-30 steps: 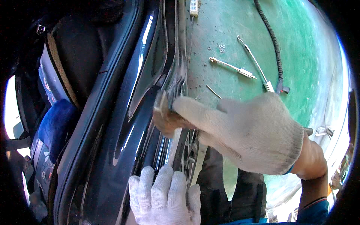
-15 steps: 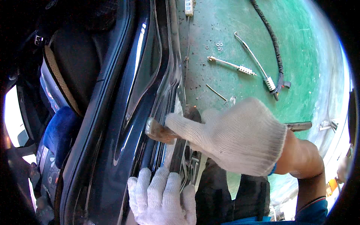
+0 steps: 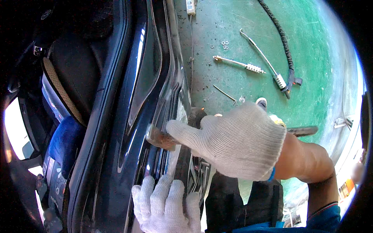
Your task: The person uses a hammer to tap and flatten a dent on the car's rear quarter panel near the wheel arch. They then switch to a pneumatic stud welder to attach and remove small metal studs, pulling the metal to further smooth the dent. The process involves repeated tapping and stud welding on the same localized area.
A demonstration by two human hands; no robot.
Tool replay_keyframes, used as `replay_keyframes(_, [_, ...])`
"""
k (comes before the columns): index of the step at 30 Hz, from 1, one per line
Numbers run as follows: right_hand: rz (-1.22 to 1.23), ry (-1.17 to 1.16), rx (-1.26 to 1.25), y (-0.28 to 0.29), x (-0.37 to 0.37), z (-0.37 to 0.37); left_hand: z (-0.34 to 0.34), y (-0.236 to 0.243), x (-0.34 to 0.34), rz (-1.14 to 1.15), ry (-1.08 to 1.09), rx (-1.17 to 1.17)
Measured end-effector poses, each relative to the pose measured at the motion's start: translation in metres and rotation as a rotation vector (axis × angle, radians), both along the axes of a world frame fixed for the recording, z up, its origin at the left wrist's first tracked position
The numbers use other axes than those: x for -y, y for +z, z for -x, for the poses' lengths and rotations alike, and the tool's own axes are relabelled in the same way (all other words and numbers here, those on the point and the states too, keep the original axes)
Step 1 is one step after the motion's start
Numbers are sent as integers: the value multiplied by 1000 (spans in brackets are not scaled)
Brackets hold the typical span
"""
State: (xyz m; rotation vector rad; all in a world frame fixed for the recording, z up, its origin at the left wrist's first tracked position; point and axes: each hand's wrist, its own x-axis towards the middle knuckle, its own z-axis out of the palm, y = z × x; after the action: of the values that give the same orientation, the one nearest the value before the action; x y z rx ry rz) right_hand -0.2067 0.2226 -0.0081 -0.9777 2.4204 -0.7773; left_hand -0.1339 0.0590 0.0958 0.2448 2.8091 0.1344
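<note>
Both hands in white knit cotton gloves: left hand (image 3: 165, 204), right hand (image 3: 237, 141). Right glove cuff blue-edged; blue sleeve pushed up forearm.

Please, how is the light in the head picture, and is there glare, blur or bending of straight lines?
Head view: strong daylight on the green floor; bright glare streaks on the dark car door; the cabin at left lies in deep shadow; the right hand and left hand look sharp; the door edges bend toward the rim, and the corners are black.

The right hand (image 3: 237, 143) in a white knit glove reaches leftward, forefinger extended and pinching, forearm bare. The white-gloved left hand (image 3: 167, 206) lies flat, near, fingers spread.
</note>
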Motion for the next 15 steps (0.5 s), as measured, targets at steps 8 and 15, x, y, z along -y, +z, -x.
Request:
replay_keyframes(8, [43, -65, 196, -18, -19, -18, 0, -2, 5, 47, -67, 79])
replay_keyframes(15, [384, -480, 465, -50, -42, -61, 0, 0, -7, 52, -5, 5])
